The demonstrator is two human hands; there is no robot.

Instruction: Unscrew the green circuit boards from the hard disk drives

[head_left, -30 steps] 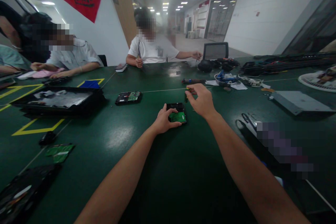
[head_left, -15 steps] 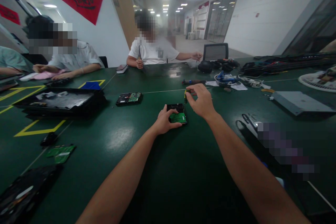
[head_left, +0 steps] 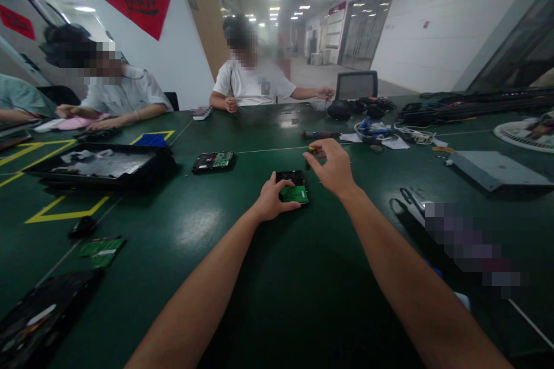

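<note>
A hard drive [head_left: 296, 193] with a green circuit board lies on the dark green table in front of me. My left hand [head_left: 273, 199] grips it from the left, thumb along the near edge and fingers over the far part. Just beyond its right far corner, my right hand [head_left: 329, 164] pinches a small screwdriver [head_left: 312, 150] with a yellow-topped handle. The screwdriver points downward; its tip is too small to make out, so I cannot tell if it touches the drive. Another hard drive [head_left: 213, 162] rests to the left, board side up.
A black tray [head_left: 99, 176] sits at the left, near a loose green circuit board [head_left: 103, 251] and a large black drive [head_left: 47, 317]. A grey metal box [head_left: 497, 170] lies right. Cables [head_left: 372, 106] and a bowl [head_left: 374, 130] stand farther back. Co-workers sit opposite [head_left: 255, 81].
The screwdriver has turned or tilted slightly in my right fingers, which have shifted a little. My left hand and the hard drive stay in place.
</note>
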